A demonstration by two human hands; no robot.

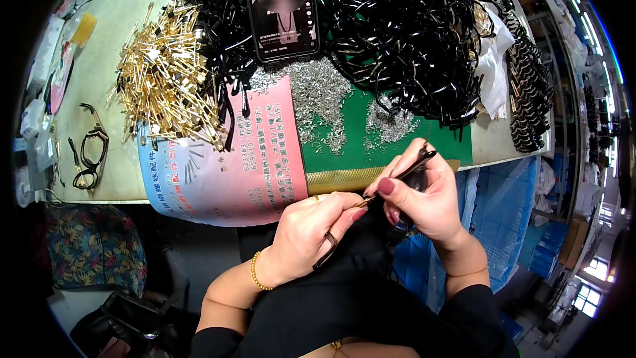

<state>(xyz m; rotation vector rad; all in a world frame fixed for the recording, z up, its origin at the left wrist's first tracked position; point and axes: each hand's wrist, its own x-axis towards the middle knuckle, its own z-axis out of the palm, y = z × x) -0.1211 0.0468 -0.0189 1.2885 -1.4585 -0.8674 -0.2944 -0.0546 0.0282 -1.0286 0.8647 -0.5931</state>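
Note:
In front of my body, just off the table's near edge, both hands meet around a pair of black glasses. My left hand (308, 232) is closed, pinching a glasses temple (324, 252); its dark curved tip sticks out below the palm and a gold-coloured part shows at the fingertips. Higher and to the right, my right hand (430, 199) grips a black glasses frame (414, 164) between thumb and fingers. The two parts come together at the fingertips, but I cannot tell whether they are joined. Fingers hide most of the frame.
Tiny silver screws (321, 99) lie heaped on a green mat (354, 119). Behind are piled black temples (404, 33), a phone (285, 26) and gold metal pieces (165, 69). A printed sheet (265, 172) overhangs the table edge. Black glasses (93, 156) lie left.

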